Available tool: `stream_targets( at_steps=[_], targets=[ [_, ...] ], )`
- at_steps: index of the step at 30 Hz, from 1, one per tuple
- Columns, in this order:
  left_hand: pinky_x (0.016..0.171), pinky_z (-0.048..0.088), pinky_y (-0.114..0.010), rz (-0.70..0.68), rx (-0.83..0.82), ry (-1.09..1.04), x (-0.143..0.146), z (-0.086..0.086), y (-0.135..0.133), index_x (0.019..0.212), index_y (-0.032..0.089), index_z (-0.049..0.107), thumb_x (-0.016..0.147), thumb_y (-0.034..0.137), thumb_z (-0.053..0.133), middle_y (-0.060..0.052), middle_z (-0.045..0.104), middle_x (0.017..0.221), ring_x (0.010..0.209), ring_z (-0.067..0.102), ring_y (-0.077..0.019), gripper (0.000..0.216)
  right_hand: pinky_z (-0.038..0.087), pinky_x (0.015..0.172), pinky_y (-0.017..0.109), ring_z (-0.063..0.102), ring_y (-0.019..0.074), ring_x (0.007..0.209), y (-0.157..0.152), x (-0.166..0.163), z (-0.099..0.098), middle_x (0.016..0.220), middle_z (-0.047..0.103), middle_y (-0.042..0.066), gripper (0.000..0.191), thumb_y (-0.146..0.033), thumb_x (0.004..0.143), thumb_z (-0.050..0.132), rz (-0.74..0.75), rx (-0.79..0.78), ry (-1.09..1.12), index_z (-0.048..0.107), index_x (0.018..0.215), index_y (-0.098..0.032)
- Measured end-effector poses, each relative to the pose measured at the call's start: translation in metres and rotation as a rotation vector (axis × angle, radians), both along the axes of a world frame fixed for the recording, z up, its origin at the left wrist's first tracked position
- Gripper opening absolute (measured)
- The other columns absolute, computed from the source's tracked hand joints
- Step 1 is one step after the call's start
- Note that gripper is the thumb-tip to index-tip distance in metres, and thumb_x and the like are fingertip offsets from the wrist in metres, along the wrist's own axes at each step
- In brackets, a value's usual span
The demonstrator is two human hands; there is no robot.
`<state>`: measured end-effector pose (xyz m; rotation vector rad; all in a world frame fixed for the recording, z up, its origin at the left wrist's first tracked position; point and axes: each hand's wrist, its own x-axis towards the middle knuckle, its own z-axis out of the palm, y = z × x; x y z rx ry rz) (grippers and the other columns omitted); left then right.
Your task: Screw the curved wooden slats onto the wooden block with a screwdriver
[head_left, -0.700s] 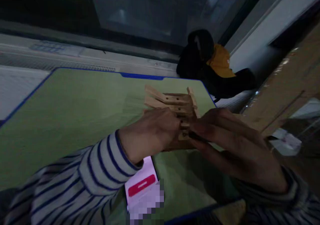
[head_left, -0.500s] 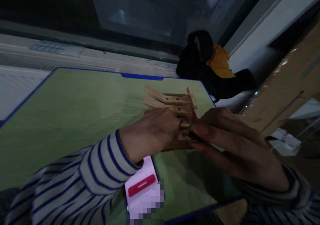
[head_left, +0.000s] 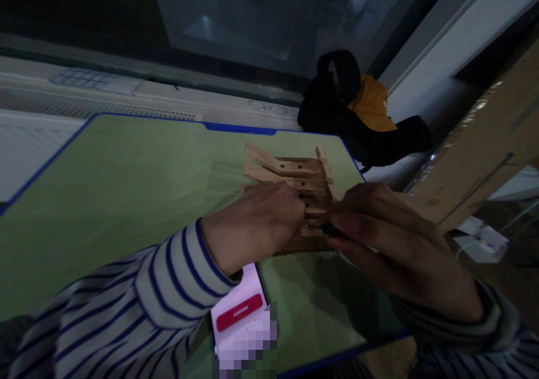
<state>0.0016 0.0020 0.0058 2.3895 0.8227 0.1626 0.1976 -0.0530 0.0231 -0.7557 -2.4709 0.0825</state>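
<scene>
A slatted wooden piece (head_left: 298, 168), with angled arms and dark screw holes, lies on the green table top (head_left: 138, 182). My left hand (head_left: 265, 219) is closed over the piece's near left side, its fingers curled out of sight around the wood. In my right hand (head_left: 391, 244) a small screwdriver (head_left: 330, 230) is pinched between thumb and fingers, only part of its black handle and thin shaft showing. The shaft's tip reaches a hole in the slat nearest me. A short wooden bar (head_left: 324, 165) stands up at the piece's far right end.
A phone (head_left: 240, 311) with a lit pink screen lies below my left wrist. Behind the table's far right corner are a black bag (head_left: 332, 104) and an orange cap (head_left: 370, 104). A cardboard box (head_left: 475, 137) stands at the right, and a window (head_left: 236, 25) runs along the back.
My right hand has shifted slightly, and more of the screwdriver's shaft shows at the hole. My left hand and the wooden piece have barely moved.
</scene>
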Motion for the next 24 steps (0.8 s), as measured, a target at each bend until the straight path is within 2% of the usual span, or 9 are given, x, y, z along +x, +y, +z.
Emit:
stream_targets(
  at_steps=[3,9,16,20,24],
  targets=[
    [0.068,0.043,-0.023,0.011,0.001,-0.010,0.001,-0.001,0.001,0.082,0.013,0.064,0.087,0.022,0.043,-0.003,0.064,0.072,0.072,0.058,-0.0137,0.023,0.048,0.076,0.035,0.055,0.0153,0.091,-0.002,-0.001,0.002,0.099,0.059,0.003,0.062,-0.001,0.074,0.062,-0.003,-0.004,-0.001,0.041,0.129,-0.021],
    [0.066,0.043,-0.023,-0.012,0.012,-0.014,0.001,-0.001,0.001,0.084,0.014,0.065,0.087,0.022,0.043,-0.004,0.065,0.078,0.073,0.059,-0.0139,0.023,0.047,0.087,0.035,0.052,0.0173,0.108,-0.004,-0.004,0.010,0.110,0.059,0.005,0.062,-0.002,0.077,0.057,0.002,-0.022,-0.054,0.037,0.132,-0.021],
    [0.070,0.044,-0.025,-0.012,0.092,0.054,0.001,0.003,0.000,0.075,0.012,0.063,0.086,0.021,0.043,-0.004,0.063,0.068,0.072,0.058,-0.0145,0.025,0.047,0.072,0.039,0.053,0.0189,0.085,-0.004,-0.001,0.003,0.091,0.056,0.006,0.055,-0.004,0.077,0.059,-0.053,0.061,-0.086,0.041,0.126,-0.023],
    [0.071,0.045,-0.024,-0.041,0.083,0.065,0.003,0.000,0.002,0.077,0.012,0.063,0.086,0.019,0.043,-0.004,0.062,0.068,0.073,0.058,-0.0136,0.023,0.047,0.074,0.040,0.054,0.0183,0.084,-0.002,0.001,-0.001,0.091,0.059,0.004,0.054,-0.008,0.076,0.062,-0.100,0.097,-0.108,0.045,0.123,-0.027],
    [0.072,0.045,-0.025,-0.030,0.088,0.024,0.003,-0.002,0.002,0.077,0.012,0.064,0.086,0.020,0.045,-0.004,0.063,0.070,0.075,0.059,-0.0143,0.022,0.047,0.077,0.039,0.056,0.0174,0.086,-0.001,0.001,0.000,0.090,0.062,0.003,0.042,-0.010,0.077,0.062,-0.101,0.095,-0.099,0.051,0.115,-0.024]
  ],
)
